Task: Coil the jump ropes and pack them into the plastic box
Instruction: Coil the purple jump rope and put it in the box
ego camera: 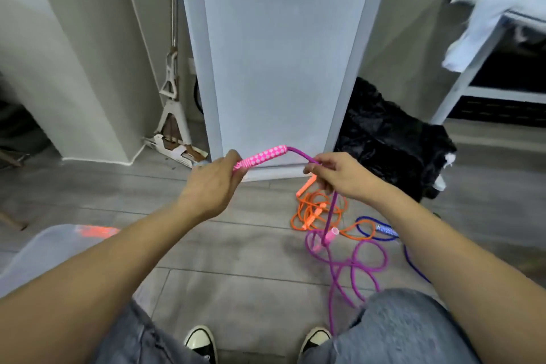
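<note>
Purple jump rope (348, 267), pink dotted handle (266, 156), loose floor loops

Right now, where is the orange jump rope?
The orange jump rope lies tangled on the floor right of centre, below the right hand, between purple rope and black bag.

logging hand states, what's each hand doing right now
Left hand: grips the pink dotted handle.
Right hand: pinches the purple rope just past that handle.

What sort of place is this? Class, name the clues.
Probably a room at home: grey plank floor, a mop leaning by the wall, and clothes draped over a white rack. Jump ropes lie loose on the floor.
</note>
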Demonstrator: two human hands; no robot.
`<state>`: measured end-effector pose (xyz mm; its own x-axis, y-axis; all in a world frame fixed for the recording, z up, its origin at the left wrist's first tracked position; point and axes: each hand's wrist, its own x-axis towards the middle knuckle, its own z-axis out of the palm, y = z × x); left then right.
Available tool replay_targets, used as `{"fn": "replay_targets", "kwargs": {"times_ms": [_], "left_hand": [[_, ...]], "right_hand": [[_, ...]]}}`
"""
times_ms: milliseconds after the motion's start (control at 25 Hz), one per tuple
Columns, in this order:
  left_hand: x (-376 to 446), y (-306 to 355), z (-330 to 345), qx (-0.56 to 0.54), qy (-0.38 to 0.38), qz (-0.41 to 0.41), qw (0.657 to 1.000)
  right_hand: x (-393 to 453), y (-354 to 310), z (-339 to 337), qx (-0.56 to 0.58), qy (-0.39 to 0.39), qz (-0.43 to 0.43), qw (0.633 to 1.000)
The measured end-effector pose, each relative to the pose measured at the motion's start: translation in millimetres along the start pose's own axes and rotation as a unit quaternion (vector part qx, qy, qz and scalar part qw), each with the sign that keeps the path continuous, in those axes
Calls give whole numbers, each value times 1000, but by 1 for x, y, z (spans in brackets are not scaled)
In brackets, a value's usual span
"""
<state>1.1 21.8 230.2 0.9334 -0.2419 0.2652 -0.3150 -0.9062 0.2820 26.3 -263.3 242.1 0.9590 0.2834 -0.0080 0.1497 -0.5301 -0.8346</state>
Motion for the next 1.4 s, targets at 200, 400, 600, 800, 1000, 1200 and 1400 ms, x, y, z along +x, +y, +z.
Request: {"fn": "replay_targets", "kwargs": {"times_ms": [200, 400, 600, 800, 1000, 1200, 1400], "left_hand": [[-1, -34, -56, -317, 170, -307, 881], [-18, -44, -96, -425, 178, -237, 855], [-15, -10, -73, -528, 75, -255, 806], [-12, 8, -59, -654, -1, -283, 701], [-6, 25, -58, -640, -2, -266, 721], [0, 32, -59, -658, -15, -220, 720], [-1, 38, -68, -683, -92, -199, 697]], "right_hand": [[-11, -33, -16, -11, 40, 8, 999], [-15, -57, -2, 101, 24, 57, 993], [-7, -104, 13, 153, 32, 20, 988], [-22, -115, 24, 227, -6, 53, 972], [-16, -110, 20, 206, 68, 27, 976], [-12, -104, 23, 231, 21, 112, 966], [-4, -88, 42, 63, -53, 109, 991]]}}
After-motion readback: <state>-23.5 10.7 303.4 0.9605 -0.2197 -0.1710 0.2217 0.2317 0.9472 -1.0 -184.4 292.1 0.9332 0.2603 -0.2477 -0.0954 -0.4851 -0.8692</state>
